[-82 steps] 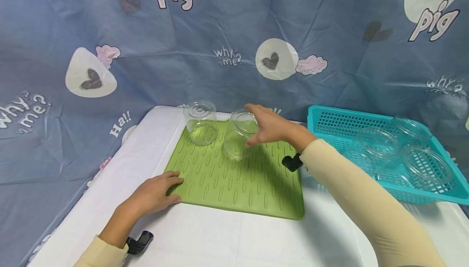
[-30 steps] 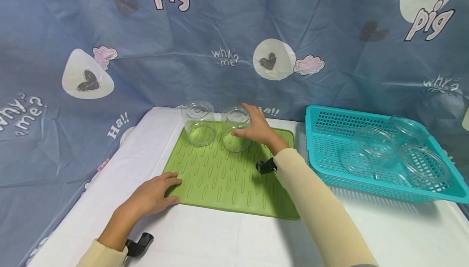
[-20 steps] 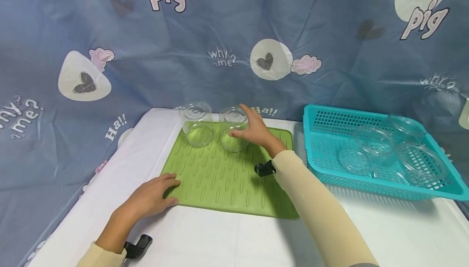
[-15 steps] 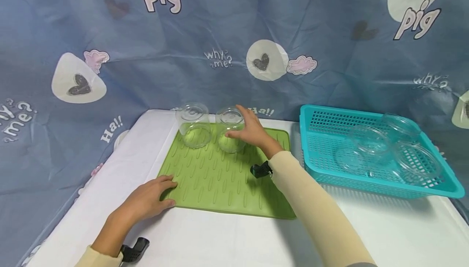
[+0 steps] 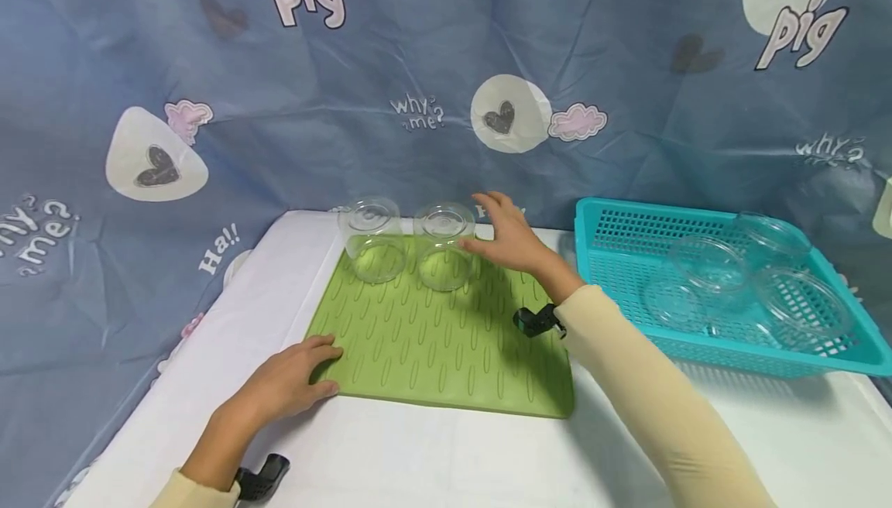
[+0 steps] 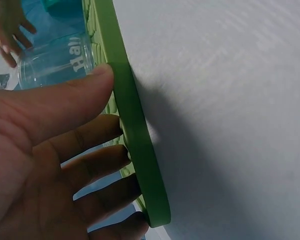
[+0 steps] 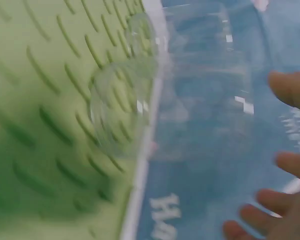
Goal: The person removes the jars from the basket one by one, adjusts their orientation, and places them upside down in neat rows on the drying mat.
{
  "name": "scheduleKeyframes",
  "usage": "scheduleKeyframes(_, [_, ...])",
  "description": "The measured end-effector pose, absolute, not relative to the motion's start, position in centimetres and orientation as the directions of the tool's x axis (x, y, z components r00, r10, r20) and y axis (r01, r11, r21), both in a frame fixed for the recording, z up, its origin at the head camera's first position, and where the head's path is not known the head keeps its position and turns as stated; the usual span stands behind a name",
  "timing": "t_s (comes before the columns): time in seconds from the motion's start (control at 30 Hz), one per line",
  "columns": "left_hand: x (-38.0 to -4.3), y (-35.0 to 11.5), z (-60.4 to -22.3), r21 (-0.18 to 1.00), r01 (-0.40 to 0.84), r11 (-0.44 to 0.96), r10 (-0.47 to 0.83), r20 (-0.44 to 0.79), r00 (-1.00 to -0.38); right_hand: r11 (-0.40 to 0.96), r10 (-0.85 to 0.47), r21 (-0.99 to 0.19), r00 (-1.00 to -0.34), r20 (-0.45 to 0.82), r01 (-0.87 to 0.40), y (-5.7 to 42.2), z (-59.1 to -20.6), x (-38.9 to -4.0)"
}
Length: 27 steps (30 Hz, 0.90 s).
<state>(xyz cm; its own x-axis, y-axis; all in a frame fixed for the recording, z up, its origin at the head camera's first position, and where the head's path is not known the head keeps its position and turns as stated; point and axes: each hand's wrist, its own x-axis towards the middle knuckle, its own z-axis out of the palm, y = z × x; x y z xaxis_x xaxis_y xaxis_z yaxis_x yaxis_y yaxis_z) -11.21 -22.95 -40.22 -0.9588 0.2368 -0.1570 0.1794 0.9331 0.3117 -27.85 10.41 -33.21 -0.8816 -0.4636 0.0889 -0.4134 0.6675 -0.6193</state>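
Note:
Two clear cups stand upside down side by side at the back of a green ribbed mat [image 5: 432, 353]: a left cup [image 5: 376, 241] and a right cup [image 5: 444, 248]. My right hand [image 5: 512, 237] is just right of the right cup, fingers spread; the right wrist view has a gap between fingertips [image 7: 285, 90] and cup. At the mat's front left corner, my left hand [image 5: 289, 380] rests with its fingers on the mat, thumb [image 6: 97, 85] at the front edge in the left wrist view.
A turquoise basket [image 5: 620, 338] on the right holds several clear cups, among them one [image 5: 707, 264] in its middle. A white cloth [image 5: 390, 454] covers the table. Behind hangs a blue printed curtain [image 5: 390, 51], close to the mat's back edge.
My right hand came to the right cup, gripped it while it shifted slightly left beside the other, then let go and drew back right. The left hand stayed at the mat's corner.

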Motion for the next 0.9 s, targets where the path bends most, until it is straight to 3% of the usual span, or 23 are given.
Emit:
scheduleKeyframes(0.17, [-11.1,-22.9,-40.3,0.313,0.169,0.935,0.230,-0.170,-0.958,0.709,-0.566,-0.523,-0.824,-0.021,-0.473,14.7,-31.1,-25.9])
scheduleKeyframes(0.37, [-11.2,-22.9,-40.3,0.311,0.163,0.936,0.228,-0.186,-0.956,0.765,-0.548,-0.418,-0.836,-0.023,-0.490,21.1,-29.8,-23.7])
scheduleKeyframes(0.63, [-11.4,-23.1,-39.6,0.292,0.165,0.942,0.221,-0.172,-0.960,0.894,-0.400,-0.241,-0.915,-0.052,-0.377,28.0,-28.5,-25.3])
scheduleKeyframes(0.9, [-11.4,-22.6,-39.9,0.305,0.174,0.937,0.233,-0.169,-0.958,0.959,-0.211,-0.218,-0.970,-0.123,-0.181,33.2,-30.0,-27.5])
